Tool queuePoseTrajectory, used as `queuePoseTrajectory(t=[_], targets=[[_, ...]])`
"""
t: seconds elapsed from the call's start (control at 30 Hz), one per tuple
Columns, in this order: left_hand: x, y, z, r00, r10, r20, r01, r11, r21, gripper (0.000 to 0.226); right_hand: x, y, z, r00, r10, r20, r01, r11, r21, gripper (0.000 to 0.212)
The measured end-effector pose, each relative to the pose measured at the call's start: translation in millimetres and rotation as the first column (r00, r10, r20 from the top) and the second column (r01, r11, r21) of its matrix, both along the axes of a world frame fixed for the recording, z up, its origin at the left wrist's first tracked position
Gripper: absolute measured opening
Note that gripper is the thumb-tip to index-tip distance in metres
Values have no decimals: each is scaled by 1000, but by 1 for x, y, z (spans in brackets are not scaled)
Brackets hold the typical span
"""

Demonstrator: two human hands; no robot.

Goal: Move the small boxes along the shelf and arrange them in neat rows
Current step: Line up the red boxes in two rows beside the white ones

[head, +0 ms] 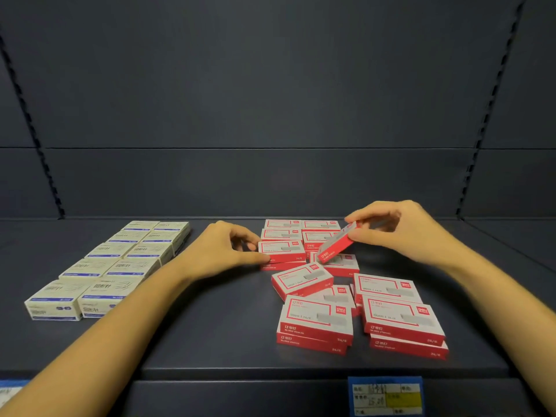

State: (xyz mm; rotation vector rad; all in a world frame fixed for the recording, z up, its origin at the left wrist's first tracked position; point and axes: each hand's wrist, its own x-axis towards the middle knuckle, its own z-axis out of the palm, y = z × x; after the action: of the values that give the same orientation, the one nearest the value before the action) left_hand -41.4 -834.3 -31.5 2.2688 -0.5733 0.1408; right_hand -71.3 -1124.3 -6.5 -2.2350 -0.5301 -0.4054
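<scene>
On a dark shelf [225,326], the left hand [222,251] pinches a flat red box [282,250]. The right hand [403,233] holds a tilted red box [337,246] above roughly fifteen loosely piled red boxes [316,314]. Ten white boxes [120,266] sit in two rows at left.

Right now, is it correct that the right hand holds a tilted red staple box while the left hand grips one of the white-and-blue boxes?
No: in the head view the left hand grips a flat red staple box, not a white-and-blue one; the right hand holds the tilted red staple box.
</scene>
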Motion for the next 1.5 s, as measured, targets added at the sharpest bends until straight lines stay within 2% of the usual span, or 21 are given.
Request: queuePoseTrajectory(t=[0.13, 0.27, 0.33, 0.43, 0.53, 0.67, 0.77, 0.87, 1.0, 1.2, 1.5], targets=[[2, 0, -1, 1000, 21, 5, -21, 1000, 2, 22, 5, 5, -9, 999, -29, 34, 30, 999, -31, 28], [-1, -4, 1, 992, 76, 105, -77, 997, 9, 31, 6, 2, -12, 1000, -7, 23, 8, 998, -59, 31], [-7, -7, 4, 989, 47, 139, -41, 998, -42, 33, 6, -2, -15, 1000, 0, 16, 2, 993, -121, 27], [-20, -11, 10, 989, -118, 94, 127, 988, -88, 38, 6, -4, -22, 1000, -11, -21, 6, 976, -219, 24], [-28, -13, 13, 968, -252, 19, 251, 968, 20, 40, 5, -5, -22, 999, -14, -33, 6, 972, -235, 19], [-29, -16, 13, 958, -287, -23, 288, 953, 96, 36, -9, -15, -12, 999, 31, -34, -36, 987, -160, 16], [-29, -16, 13, 956, -291, -45, 294, 950, 104, 34, -25, -25, -5, 990, 106, -94, -115, 989, -96, 29], [-29, -16, 13, 952, -296, -80, 303, 946, 116, 32, -38, -34, -2, 972, 145, -186, -176, 971, -161, 35], [-28, -15, 11, 958, -274, -83, 283, 951, 122, 27, -46, -38, -1, 960, 116, -254, -178, 955, -237, 33], [-28, -15, 10, 973, -231, 5, 228, 963, 144, 21, -48, -36, 7, 933, 126, -338, -222, 939, -262, 32], [-24, -4, 15, 986, -132, 98, 108, 970, 219, 24, -41, -22, 24, 917, 40, -396, -227, 870, -438, 27]])
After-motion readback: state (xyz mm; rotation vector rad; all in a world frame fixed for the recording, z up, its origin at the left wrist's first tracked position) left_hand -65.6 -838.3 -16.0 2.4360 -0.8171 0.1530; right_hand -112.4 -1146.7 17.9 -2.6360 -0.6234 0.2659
